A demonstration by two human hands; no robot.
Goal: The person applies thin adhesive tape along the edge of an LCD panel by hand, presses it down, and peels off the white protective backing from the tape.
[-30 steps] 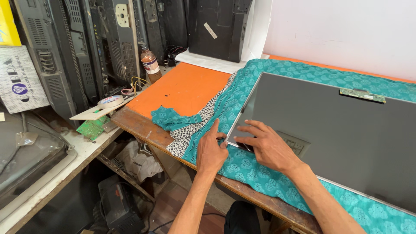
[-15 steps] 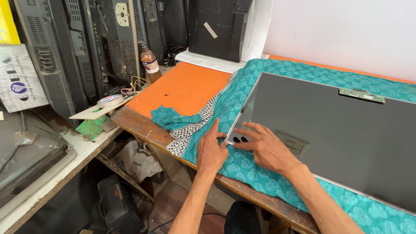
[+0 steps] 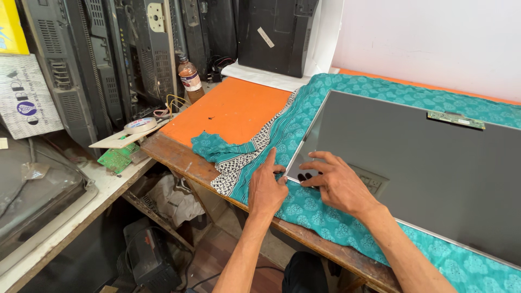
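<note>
An orange table (image 3: 239, 108) stands by a white wall (image 3: 429, 38). A soft teal cloth (image 3: 304, 217) with round prints covers most of it. On the cloth lies a big flat grey screen (image 3: 429, 157), smooth and shiny. The left hand (image 3: 267, 187) rests flat on the cloth, touching the screen's near corner. The right hand (image 3: 339, 182) presses spread fingers on that corner, holding nothing. Old dark TVs (image 3: 135, 49) lean behind the table, beside a bottle (image 3: 190, 79).

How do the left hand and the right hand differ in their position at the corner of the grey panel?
The left hand lies on the teal cloth beside the grey panel; the right hand rests on the panel itself. The left forefinger is extended; the right fingers are spread. Both are bare, at the same near corner.
</note>
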